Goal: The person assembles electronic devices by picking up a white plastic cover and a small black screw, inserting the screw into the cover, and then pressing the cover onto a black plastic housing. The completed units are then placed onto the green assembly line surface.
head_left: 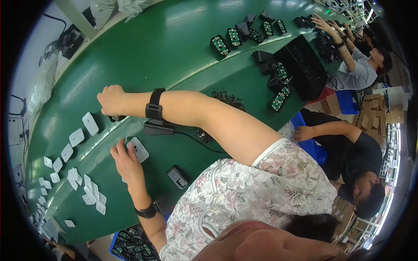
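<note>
Green table (143, 48), slack cable (190, 137): a likely snag

Trailing toward the table's near edge below the right arm (209, 108), the cable could catch and tug the dark device (158, 129) askew. Mid-table, the right hand (112, 100) curls fist-like, its hold hidden. Closer to the near edge, the left hand (129, 165) bends loosely at a white cover (140, 151); whether it grips cannot be told.

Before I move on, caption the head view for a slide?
Left hand by a white cover, right hand stretched over a green table.
</note>
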### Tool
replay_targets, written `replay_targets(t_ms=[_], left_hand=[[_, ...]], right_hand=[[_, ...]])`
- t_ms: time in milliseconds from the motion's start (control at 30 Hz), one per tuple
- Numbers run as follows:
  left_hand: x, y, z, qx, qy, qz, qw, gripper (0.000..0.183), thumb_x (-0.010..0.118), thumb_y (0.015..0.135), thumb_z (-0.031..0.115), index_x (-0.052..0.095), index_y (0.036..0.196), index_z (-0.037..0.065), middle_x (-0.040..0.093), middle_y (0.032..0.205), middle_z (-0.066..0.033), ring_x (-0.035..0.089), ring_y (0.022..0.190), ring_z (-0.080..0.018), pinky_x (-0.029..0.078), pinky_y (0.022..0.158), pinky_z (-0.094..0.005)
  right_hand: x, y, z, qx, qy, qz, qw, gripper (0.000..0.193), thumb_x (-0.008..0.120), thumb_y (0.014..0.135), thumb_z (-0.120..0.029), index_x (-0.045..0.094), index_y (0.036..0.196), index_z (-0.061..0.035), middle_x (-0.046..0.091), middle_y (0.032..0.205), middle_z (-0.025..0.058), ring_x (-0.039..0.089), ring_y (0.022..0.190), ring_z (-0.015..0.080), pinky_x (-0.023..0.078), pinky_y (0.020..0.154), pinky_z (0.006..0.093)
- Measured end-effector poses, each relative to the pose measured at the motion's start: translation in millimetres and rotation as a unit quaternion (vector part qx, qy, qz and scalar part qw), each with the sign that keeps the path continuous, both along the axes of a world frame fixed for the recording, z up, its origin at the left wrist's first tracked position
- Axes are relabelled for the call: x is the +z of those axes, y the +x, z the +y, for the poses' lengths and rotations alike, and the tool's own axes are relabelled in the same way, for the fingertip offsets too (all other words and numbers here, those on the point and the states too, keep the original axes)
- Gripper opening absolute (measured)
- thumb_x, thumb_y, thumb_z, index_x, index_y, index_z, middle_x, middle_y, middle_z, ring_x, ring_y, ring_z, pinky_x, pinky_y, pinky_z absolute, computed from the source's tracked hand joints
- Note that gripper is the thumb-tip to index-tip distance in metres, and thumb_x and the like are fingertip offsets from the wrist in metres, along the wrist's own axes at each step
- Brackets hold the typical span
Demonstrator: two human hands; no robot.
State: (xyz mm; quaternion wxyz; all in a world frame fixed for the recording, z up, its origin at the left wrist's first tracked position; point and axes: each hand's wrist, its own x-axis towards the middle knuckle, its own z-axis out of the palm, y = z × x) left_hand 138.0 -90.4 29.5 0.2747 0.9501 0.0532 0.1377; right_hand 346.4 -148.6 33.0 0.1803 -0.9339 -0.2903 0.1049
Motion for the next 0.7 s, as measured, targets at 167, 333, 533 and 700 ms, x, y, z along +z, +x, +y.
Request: replay_targets(t_ms=[167, 333, 533, 700], left_hand=[[-3, -22, -11, -0.037, 0.067, -0.014, 0.997, 0.049, 0.07, 0.08, 0.019, 0.049, 0.118, -0.002, 0.05, 0.106, -0.019, 0.048, 0.099, -0.0392, 0.041, 0.084, -0.0449], [-4, -17, -8, -0.112, 0.05, -0.067, 0.99, 0.046, 0.066, 0.079, 0.005, 0.049, 0.122, 0.0, 0.053, 0.112, -0.0187, 0.049, 0.103, -0.0377, 0.041, 0.087, -0.0443], [-19, 3, 0, -0.164, -0.002, -0.072, 0.984, 0.05, 0.063, 0.076, -0.003, 0.052, 0.123, 0.004, 0.058, 0.113, -0.0154, 0.052, 0.109, -0.0344, 0.039, 0.093, -0.0428], [-30, 7, -1, -0.176, -0.036, -0.066, 0.981, 0.051, 0.063, 0.077, -0.003, 0.052, 0.125, 0.006, 0.057, 0.119, -0.0141, 0.053, 0.111, -0.0327, 0.04, 0.094, -0.0413]], right_hand=[[-1, -9, -55, -0.041, 0.219, 0.071, 0.972, 0.043, 0.067, 0.074, -0.025, 0.058, 0.109, -0.0016, 0.057, 0.104, 0.0204, 0.056, 0.099, 0.0344, 0.047, 0.085, 0.0387], [6, -45, -122, 0.061, 0.2, 0.034, 0.977, 0.035, 0.066, 0.074, -0.012, 0.06, 0.107, -0.0025, 0.058, 0.105, 0.0154, 0.055, 0.1, 0.0331, 0.047, 0.087, 0.0398], [-11, -61, -131, 0.055, 0.149, -0.113, 0.981, 0.029, 0.065, 0.075, -0.012, 0.064, 0.103, -0.0051, 0.061, 0.102, 0.0117, 0.057, 0.098, 0.0329, 0.046, 0.088, 0.0407], [4, -74, -144, 0.029, 0.267, -0.061, 0.961, 0.034, 0.069, 0.077, -0.012, 0.062, 0.109, -0.0033, 0.063, 0.105, 0.0128, 0.061, 0.097, 0.0307, 0.049, 0.087, 0.037]])
